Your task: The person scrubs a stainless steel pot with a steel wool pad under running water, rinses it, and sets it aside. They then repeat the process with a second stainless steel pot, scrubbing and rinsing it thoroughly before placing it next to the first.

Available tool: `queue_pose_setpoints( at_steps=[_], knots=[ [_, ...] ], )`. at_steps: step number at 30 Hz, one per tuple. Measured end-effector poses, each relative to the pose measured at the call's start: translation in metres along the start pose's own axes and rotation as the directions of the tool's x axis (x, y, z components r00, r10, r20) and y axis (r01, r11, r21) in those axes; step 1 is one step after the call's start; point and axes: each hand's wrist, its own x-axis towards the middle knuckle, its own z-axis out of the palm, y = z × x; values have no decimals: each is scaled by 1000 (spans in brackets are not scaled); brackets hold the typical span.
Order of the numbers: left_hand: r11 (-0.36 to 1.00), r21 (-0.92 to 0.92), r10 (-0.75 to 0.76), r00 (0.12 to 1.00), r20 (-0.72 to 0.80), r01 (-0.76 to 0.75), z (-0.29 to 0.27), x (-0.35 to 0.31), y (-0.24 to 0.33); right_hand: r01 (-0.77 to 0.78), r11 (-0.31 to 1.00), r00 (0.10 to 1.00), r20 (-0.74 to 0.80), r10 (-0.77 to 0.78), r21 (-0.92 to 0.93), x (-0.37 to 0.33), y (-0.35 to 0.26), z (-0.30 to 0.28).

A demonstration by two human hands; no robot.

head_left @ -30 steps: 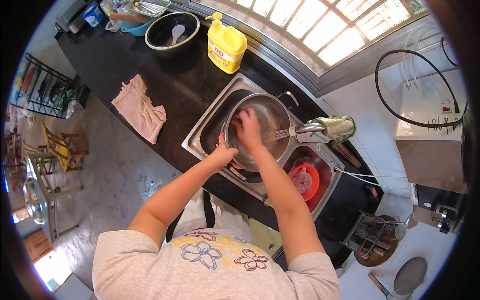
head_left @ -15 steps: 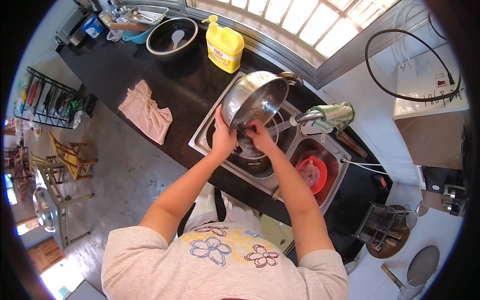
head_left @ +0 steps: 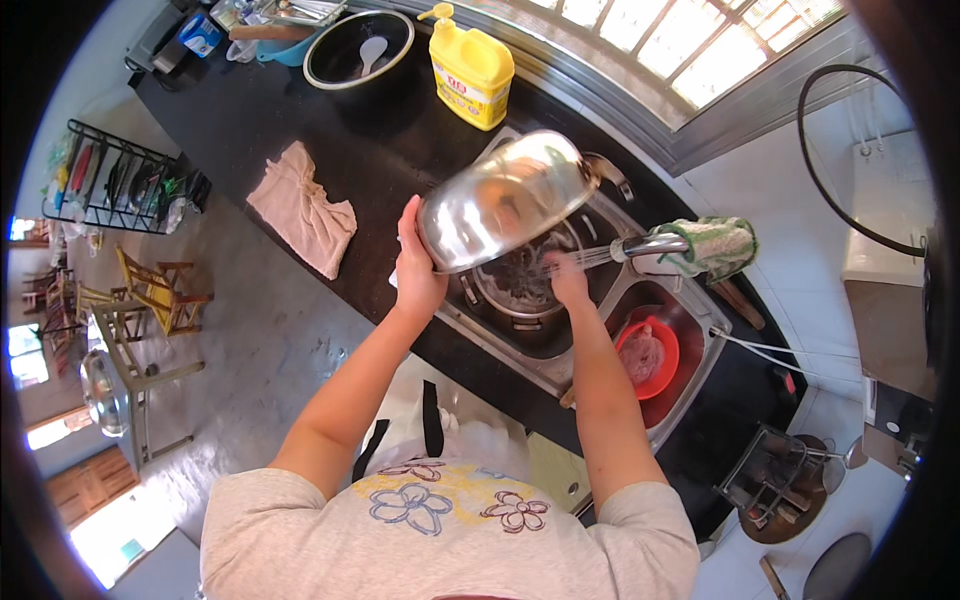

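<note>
A shiny steel bowl point(head_left: 500, 205), tipped on its side, is gripped at its near left rim by my left hand point(head_left: 418, 270). Below it a metal pot point(head_left: 527, 322) with handles sits in the left sink basin point(head_left: 590, 343), and water churns inside. The tap point(head_left: 648, 246), its neck wrapped in a green and white cloth point(head_left: 718, 248), pours a stream toward the pot. My right hand point(head_left: 568, 282) is at that stream, over the pot's right side. Motion and water smear its fingers.
A red bowl point(head_left: 672, 362) with pale pinkish food stands in the right basin. Behind are a yellow pump jug point(head_left: 472, 75), another pot lid or vessel edge point(head_left: 612, 175) and a black bowl point(head_left: 340, 85) with a white rice paddle point(head_left: 372, 52). A pink cloth point(head_left: 303, 212) lies on the left counter.
The steel bowl has tilted over, so its outside now faces up. My right hand has left the bowl's inside and moved right to the water stream. The view has shifted slightly.
</note>
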Motion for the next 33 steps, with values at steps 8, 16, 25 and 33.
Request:
queue_pose_setpoints(
  at_steps=[8, 16, 25, 33],
  knots=[
    [407, -604, -707, 655, 266, 685, -21, -23, -61, -67, 752, 878, -320, 357, 656, -15, 41, 11],
    [90, -651, -797, 446, 406, 754, -54, -25, -134, -196, -276, 783, 320, 533, 941, -44, 11, -44],
    [-19, -926, -857, 471, 209, 376, -37, 2, -126, -47, -64, 873, 72, 481, 997, -64, -53, -15],
    [253, -392, -602, 461, 652, 885, 60, -66, 3, -74, 717, 913, -242, 329, 693, -82, -122, 21]
  ],
)
